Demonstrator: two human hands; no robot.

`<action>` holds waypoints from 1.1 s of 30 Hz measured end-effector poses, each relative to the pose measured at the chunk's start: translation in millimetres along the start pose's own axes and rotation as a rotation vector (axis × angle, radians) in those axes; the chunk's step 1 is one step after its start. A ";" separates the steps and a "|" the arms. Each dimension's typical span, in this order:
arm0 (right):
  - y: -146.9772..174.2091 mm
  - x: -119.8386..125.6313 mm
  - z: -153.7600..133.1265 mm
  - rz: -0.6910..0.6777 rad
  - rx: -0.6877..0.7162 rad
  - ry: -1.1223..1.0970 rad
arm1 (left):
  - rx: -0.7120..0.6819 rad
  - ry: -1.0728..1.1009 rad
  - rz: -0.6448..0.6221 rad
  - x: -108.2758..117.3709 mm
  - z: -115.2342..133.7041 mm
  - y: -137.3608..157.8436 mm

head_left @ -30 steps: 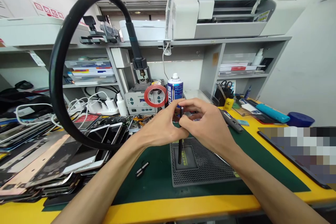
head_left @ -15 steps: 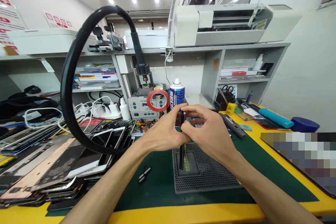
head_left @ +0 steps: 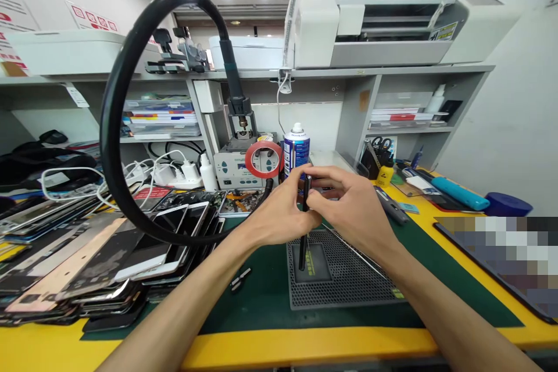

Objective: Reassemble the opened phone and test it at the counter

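A slim black phone point(head_left: 304, 251) stands upright and edge-on to me above the dark honeycomb mat point(head_left: 349, 285). My left hand point(head_left: 283, 206) is closed on its left side, thumb low and fingers at the top edge. From the other side my right hand point(head_left: 344, 203) grips it, with the thumb pressed near the upper edge and the fingers behind. The phone's faces are hidden at this angle. A thin pale strip point(head_left: 355, 253) runs slantwise over the mat under my right hand; its kind I cannot make out. Two small metal pieces point(head_left: 240, 279) lie left of the mat.
Stacked phones and screens point(head_left: 117, 267) fill the left. A thick black hose point(head_left: 107, 128) loops in front of the grey station point(head_left: 231, 168). Behind my hands stand a blue spray can point(head_left: 297, 148) and a red tape roll point(head_left: 264, 158). A pixelated panel point(head_left: 501, 261) lies right.
Both hands still hold the phone upright, in nearly the same pose. The thin pale strip now shows on the mat beneath my right hand. The view has shifted slightly.
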State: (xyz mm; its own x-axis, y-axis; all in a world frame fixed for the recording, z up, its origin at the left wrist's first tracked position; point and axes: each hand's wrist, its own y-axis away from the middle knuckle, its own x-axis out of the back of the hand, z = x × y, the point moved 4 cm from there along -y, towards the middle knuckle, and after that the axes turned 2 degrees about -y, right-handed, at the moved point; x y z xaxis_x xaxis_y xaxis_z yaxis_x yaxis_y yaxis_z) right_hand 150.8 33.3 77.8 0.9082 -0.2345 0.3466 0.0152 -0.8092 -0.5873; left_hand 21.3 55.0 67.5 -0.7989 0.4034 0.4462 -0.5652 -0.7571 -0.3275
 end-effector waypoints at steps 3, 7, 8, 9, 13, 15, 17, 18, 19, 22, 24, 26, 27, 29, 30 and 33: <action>-0.3 6.1 4.9 -0.044 -0.051 -0.064 | 0.083 0.043 0.054 1.4 -8.0 3.0; 6.5 17.0 19.0 -0.151 -0.238 -0.075 | 0.228 0.156 0.141 10.6 -23.1 4.5; 9.7 17.0 24.2 -0.215 -0.288 -0.068 | 0.233 0.211 0.154 12.7 -24.5 4.2; 13.5 15.5 29.8 -0.294 -0.337 -0.065 | 0.233 0.265 0.161 14.3 -25.0 3.7; 28.8 2.2 49.8 -0.600 -0.480 -0.126 | 0.245 0.350 0.165 17.7 -22.4 3.2; 32.9 -3.4 54.0 -0.657 -0.516 -0.197 | 0.262 0.353 0.159 17.9 -21.7 3.7; 35.0 -7.5 54.6 -0.656 -0.553 -0.270 | 0.279 0.352 0.149 17.5 -22.4 4.4; 35.8 -9.4 54.1 -0.648 -0.572 -0.295 | 0.283 0.346 0.145 17.4 -23.2 4.6; 36.6 -11.3 53.4 -0.641 -0.590 -0.311 | 0.283 0.335 0.141 17.4 -24.2 4.8; 37.8 -16.5 50.9 -0.601 -0.592 -0.328 | 0.266 0.299 0.134 17.6 -28.4 5.5; 38.5 -18.9 50.5 -0.573 -0.585 -0.330 | 0.260 0.265 0.144 18.3 -32.6 6.5; 39.4 -20.6 50.9 -0.559 -0.587 -0.335 | 0.267 0.214 0.158 19.0 -36.6 7.7; 39.8 -21.3 51.2 -0.560 -0.589 -0.338 | 0.271 0.185 0.161 19.1 -37.8 8.2; 40.3 -22.9 51.5 -0.565 -0.583 -0.359 | 0.265 0.134 0.159 18.8 -37.7 8.8; 40.4 -23.9 51.7 -0.568 -0.580 -0.375 | 0.254 0.112 0.159 18.5 -36.4 8.9; 41.1 -27.2 54.1 -0.575 -0.578 -0.411 | 0.231 0.067 0.166 17.6 -31.4 8.9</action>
State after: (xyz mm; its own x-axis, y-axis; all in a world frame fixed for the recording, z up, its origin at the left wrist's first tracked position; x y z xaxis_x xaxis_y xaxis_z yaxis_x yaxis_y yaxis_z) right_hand 149.4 35.6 4.6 0.9045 0.4093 0.1200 0.4003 -0.9117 0.0923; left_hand -4.3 71.4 46.3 -0.8928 0.2913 0.3436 -0.3698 -0.9095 -0.1898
